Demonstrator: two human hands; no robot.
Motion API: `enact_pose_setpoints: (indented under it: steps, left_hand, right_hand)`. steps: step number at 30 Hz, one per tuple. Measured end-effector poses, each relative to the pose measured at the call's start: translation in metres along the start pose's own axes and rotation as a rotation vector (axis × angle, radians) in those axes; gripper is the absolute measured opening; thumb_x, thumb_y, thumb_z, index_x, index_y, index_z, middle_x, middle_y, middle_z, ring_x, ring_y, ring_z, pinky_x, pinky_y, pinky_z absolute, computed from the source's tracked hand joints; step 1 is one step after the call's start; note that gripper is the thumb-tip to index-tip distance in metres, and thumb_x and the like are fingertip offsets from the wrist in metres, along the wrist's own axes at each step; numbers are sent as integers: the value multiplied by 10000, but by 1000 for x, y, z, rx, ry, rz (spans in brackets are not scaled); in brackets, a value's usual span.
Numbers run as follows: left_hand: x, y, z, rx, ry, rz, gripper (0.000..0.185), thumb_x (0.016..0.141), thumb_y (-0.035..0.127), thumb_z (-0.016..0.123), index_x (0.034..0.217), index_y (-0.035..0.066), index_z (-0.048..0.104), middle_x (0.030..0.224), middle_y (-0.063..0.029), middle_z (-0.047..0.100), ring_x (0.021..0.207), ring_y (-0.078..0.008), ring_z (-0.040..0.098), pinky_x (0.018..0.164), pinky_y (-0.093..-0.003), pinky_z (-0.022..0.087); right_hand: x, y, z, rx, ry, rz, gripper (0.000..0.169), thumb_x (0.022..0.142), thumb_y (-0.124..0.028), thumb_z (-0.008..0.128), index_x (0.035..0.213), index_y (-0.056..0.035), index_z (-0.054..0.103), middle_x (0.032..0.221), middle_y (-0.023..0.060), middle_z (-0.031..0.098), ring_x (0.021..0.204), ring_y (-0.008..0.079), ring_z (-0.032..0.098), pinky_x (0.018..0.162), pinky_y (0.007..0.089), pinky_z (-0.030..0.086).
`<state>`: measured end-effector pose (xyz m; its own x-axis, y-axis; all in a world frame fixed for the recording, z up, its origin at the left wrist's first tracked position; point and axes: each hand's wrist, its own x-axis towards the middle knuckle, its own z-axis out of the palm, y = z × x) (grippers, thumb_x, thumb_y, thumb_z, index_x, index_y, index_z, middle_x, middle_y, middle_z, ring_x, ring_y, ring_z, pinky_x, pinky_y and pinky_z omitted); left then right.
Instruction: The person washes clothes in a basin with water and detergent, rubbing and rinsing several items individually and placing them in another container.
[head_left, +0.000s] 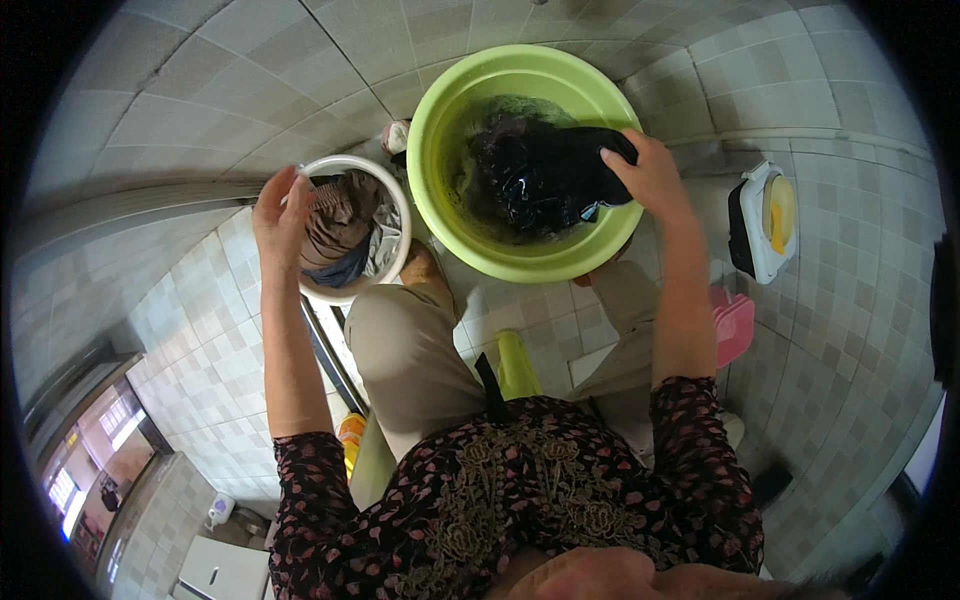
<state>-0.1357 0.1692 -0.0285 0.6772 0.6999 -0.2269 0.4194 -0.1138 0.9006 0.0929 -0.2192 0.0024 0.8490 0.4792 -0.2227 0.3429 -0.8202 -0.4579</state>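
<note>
A large lime-green plastic basin (525, 271) holds water and a wet black garment (559, 169). At its right side my right hand (651, 174) grips an end of that garment, raised near the rim. My left hand (283, 210) is over the left rim of a smaller white bucket (403, 217), its fingers bent and slightly apart; whether it touches the rim I cannot tell. Brown, dark blue and light grey clothes (337, 225) fill the bucket.
Tiled walls stand behind and beside the basin. To the right are a white box with a yellow lid (776, 217) and a pink plastic container (733, 326). A green plastic piece (516, 367) lies between my knees. A door track (330, 352) runs below the bucket.
</note>
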Motion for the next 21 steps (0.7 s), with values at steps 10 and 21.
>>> enact_pose_setpoints:
  steps: [10, 21]
  left_hand:
    - [-49, 134, 131, -591, -228, -49, 320, 914, 215, 580, 1174, 32, 552, 1054, -104, 634, 798, -195, 663, 671, -272, 507]
    - [1, 89, 131, -923, -169, -404, 357, 904, 221, 542, 1188, 15, 480, 1026, -95, 571, 798, -179, 551, 664, -284, 459]
  right_hand:
    - [31, -49, 92, -371, -329, 102, 618, 847, -306, 634, 1389, -166, 373, 1397, 156, 364, 1236, 392, 400, 994, 464, 393]
    - [69, -18, 188, -628, -1120, 1, 729, 746, -394, 659, 1367, -92, 424, 1384, 134, 439, 1218, 254, 479, 963, 384, 443]
